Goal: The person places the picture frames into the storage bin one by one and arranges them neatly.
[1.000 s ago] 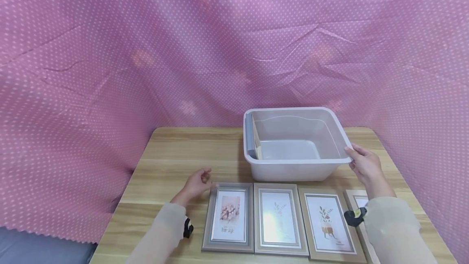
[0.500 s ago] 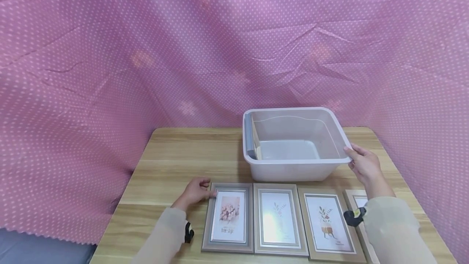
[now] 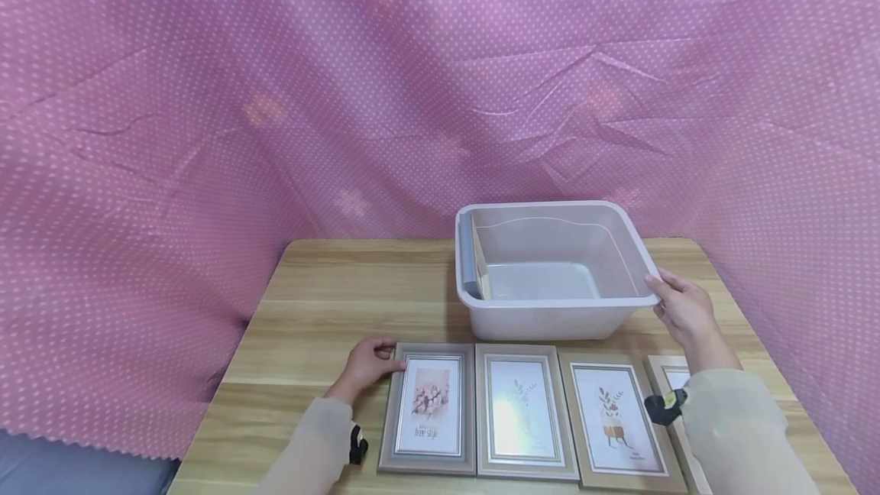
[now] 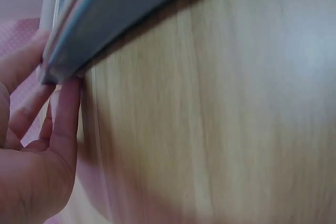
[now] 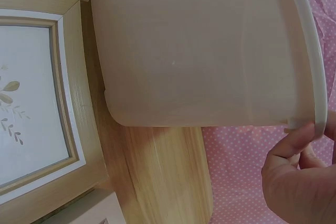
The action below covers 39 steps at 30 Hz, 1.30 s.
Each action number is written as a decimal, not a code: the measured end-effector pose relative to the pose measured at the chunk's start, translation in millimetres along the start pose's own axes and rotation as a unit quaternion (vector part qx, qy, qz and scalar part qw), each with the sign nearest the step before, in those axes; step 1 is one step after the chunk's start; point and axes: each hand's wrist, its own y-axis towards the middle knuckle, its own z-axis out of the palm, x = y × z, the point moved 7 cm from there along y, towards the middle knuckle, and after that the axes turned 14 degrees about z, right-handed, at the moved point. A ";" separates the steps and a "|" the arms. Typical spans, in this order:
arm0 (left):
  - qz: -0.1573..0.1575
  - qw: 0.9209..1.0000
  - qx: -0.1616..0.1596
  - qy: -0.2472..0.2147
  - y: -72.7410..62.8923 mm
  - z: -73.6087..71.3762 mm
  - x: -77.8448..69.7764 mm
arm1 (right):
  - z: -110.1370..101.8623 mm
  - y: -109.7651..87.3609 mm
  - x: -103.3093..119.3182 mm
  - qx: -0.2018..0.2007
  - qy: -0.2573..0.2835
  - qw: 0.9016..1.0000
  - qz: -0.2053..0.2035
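Note:
My left hand (image 3: 368, 367) is at the far left corner of the leftmost picture frame (image 3: 469, 411), a grey one with a pink flower print. In the left wrist view, the thumb lies on the face of that frame and the fingertips (image 4: 71, 90) meet its lower edge, pinching it. My right hand (image 3: 686, 315) grips the near right corner of a pale plastic basin (image 3: 550, 319), thumb over the rim. Inside the basin, a grey frame (image 3: 468, 254) and a beige one (image 3: 480, 258) stand on edge against the left wall.
Right of the grey frame lie two beige frames with plant prints, a middle frame (image 3: 483, 403) and another frame (image 3: 574, 411). A paler frame (image 3: 661, 373) is partly hidden by my right sleeve. Pink dotted cloth (image 3: 385, 98) hangs behind the wooden table (image 3: 330, 281).
My left hand has come slightly down and right onto the corner of the leftmost picture frame and taken hold of it. The right hand keeps its grip on the basin.

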 end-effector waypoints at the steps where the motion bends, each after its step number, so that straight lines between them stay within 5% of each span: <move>1: 0.001 1.000 -0.004 -0.009 -0.4 0.6 -1.0 | -0.1 -0.1 0.1 -0.002 -0.005 1.000 0.000; 20: -0.021 0.999 -0.033 -0.008 0.9 -2.9 -6.3 | -1.7 0.6 -0.8 -0.001 -0.013 1.000 0.011; 31: -0.082 0.987 -0.046 -0.129 7.2 -16.4 -5.1 | -0.8 2.5 -0.1 -0.003 -0.014 1.000 0.011; 39: -0.081 0.980 -0.038 -0.178 10.1 -27.4 -16.0 | -0.6 2.6 1.3 0.004 -0.008 1.000 0.010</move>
